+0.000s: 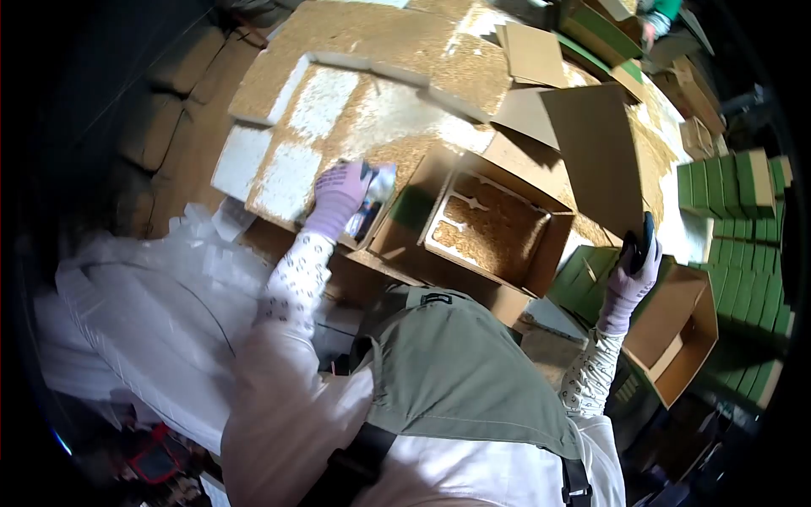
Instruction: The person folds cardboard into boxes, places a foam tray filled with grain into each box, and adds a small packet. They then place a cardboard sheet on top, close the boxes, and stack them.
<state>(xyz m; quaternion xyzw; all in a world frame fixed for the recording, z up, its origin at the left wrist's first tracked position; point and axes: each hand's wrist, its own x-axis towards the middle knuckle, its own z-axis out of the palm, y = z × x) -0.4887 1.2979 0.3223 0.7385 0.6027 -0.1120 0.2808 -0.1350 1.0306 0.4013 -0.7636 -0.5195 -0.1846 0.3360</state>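
My left hand [340, 193], in a lilac glove with dark fingertips, is at a small narrow box [365, 221] left of the open carton. Its fingers are curled at a shiny, see-through item [383, 179] that I cannot name; the grip is partly hidden. My right hand [635, 275], gloved alike, pinches the lower corner of a flat brown cardboard panel [596, 156], which stands tilted. Between my hands is an open cardboard carton [553, 253]. Inside it are wood-shavings-like filling [494, 232] and white foam pieces [467, 201].
Shavings and white foam blocks [321, 101] cover the worktop. Green boxes [743, 279] are stacked at the right, beside an open empty carton [676, 338]. Clear plastic sheeting [160, 296] lies at left. Another person's hand [649, 34] shows at top right.
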